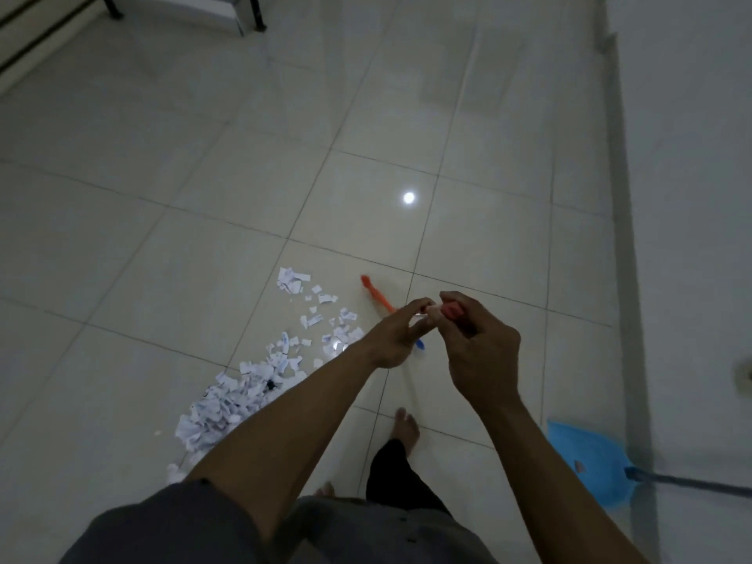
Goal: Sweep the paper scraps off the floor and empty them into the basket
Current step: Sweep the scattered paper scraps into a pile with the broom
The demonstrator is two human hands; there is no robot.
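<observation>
1. Both bare forearms reach out from the bottom edge and meet over the floor. The right hand [482, 352] curls its fingers round a short red handle end [451, 309].
2. The left hand [392, 339] brings thumb and forefinger close together at the tip of that red piece; whether they actually pinch it cannot be told.
3. Just beyond the hands a blurred orange and blue stick-like piece [376, 295] lies low over the tiles; its link to the red end is hidden.
4. The torn white paper scraps [228, 400] lie on the glossy pale tiled floor [244, 177], left of the arms, dense near the person and thinner farther out.
5. One bare foot [407, 425] stands below the hands.
6. A flat light-blue plastic dustpan [586, 457] with a long dark handle [691, 484] rests at lower right, against the white wall [691, 197].
</observation>
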